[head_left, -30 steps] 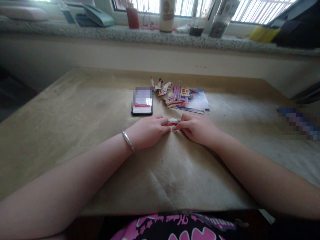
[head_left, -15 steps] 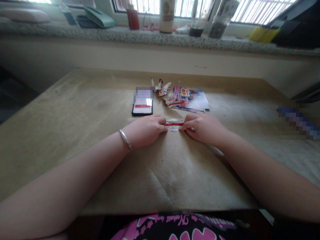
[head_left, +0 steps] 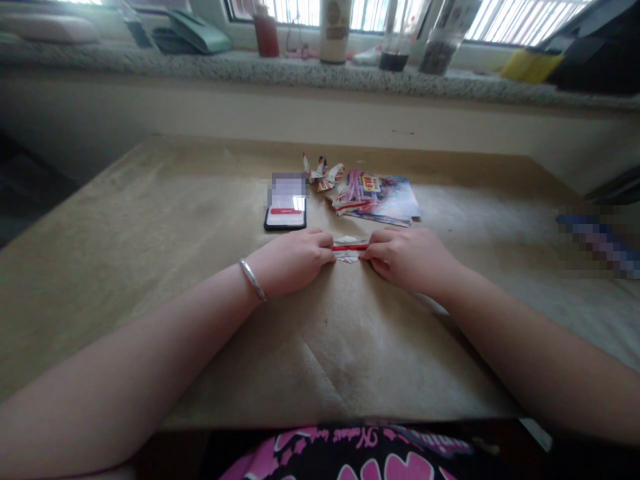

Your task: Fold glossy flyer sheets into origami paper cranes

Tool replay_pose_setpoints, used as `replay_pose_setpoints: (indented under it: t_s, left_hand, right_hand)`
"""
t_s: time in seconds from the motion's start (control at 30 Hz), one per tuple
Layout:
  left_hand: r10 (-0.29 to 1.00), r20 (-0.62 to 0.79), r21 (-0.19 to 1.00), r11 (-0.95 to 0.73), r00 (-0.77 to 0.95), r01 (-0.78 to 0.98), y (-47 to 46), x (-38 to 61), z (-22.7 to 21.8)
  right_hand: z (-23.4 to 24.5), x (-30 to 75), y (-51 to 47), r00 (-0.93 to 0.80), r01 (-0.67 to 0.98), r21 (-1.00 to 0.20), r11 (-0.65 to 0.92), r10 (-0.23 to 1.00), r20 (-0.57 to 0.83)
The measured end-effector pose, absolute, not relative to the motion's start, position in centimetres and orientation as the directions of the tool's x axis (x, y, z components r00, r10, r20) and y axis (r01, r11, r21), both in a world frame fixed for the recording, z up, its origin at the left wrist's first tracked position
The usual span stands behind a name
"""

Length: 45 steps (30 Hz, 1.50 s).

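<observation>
A small folded piece of paper (head_left: pixel 349 249), white with a red band across its middle, lies on the table between my two hands. My left hand (head_left: pixel 305 261), with a silver bangle at the wrist, pinches its left end. At its right end my right hand (head_left: pixel 397 257) has thumb and fingers closed on the paper. Both ends of the paper are covered by my fingers. Just beyond my left hand lies a phone (head_left: pixel 286 212) with its screen lit.
Folded paper shapes (head_left: pixel 324 176) sit behind the phone's right side. Beside them is a stack of colourful printed sheets (head_left: pixel 395 199). A blurred blue object (head_left: pixel 600 247) lies at the right table edge. Bottles and a red container (head_left: pixel 267 35) line the stone windowsill (head_left: pixel 290 72).
My right hand's fingers have closed up slightly at the paper's right end. My left hand stays almost where it was, and the view has shifted a little.
</observation>
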<state>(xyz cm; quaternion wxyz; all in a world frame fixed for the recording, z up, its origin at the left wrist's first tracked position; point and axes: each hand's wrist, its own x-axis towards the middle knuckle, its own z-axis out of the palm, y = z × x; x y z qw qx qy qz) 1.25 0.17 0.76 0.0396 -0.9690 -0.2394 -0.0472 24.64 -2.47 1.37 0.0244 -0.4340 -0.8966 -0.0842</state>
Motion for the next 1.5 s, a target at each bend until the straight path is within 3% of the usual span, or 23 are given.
replay_pose_setpoints:
  t_s: [0.17,0.3,0.4,0.53,0.67,0.8,0.93,1.03,1.27,1.5]
  left_hand:
    - [0.455,0.123,-0.057,-0.884,0.882,0.464,0.1,1.2,0.8]
    - [0.449,0.126,-0.072,-0.885,0.885,0.46,0.1,1.3,0.7]
    - [0.449,0.141,-0.116,-0.877,0.882,0.466,-0.1,1.4,0.7]
    - [0.476,0.209,-0.079,-0.863,0.854,0.5,-0.2,1.4,0.6]
    - [0.498,0.216,-0.016,-0.859,0.84,0.513,0.0,1.3,0.6]
    - [0.498,0.225,-0.009,-0.858,0.837,0.513,0.1,1.2,0.4]
    - [0.491,0.251,-0.002,-0.862,0.834,0.508,0.2,1.3,0.1]
    - [0.506,0.274,0.018,-0.853,0.818,0.522,0.2,1.4,0.0]
    - [0.576,0.335,0.084,-0.806,0.745,0.585,0.1,1.8,-0.4]
    - [0.575,0.329,0.059,-0.804,0.749,0.591,0.0,2.0,-0.7]
  right_hand:
    - [1.6,24.9,-2.3,-0.62,0.784,0.131,0.607,0.779,0.095]
    - [1.4,25.4,-2.0,-0.624,0.781,0.065,0.621,0.774,0.107]
    - [0.9,26.1,-1.2,-0.627,0.765,-0.085,0.638,0.768,0.13]
    - [-0.2,27.3,0.2,-0.662,0.611,-0.411,0.677,0.721,0.205]
    - [-0.9,27.8,0.8,-0.648,0.55,-0.515,0.658,0.725,0.234]
    - [-1.2,27.4,0.5,-0.474,0.648,-0.604,0.464,0.866,0.157]
    - [-1.0,26.2,-0.2,-0.374,0.725,-0.553,0.41,0.909,0.184]
    - [-0.9,25.3,-0.6,-0.409,0.769,-0.435,0.469,0.883,0.229]
    - [-1.5,24.7,-0.7,-0.425,0.794,-0.313,0.522,0.843,0.329]
    - [-1.6,24.8,-0.6,-0.5,0.719,-0.357,0.596,0.801,0.33]
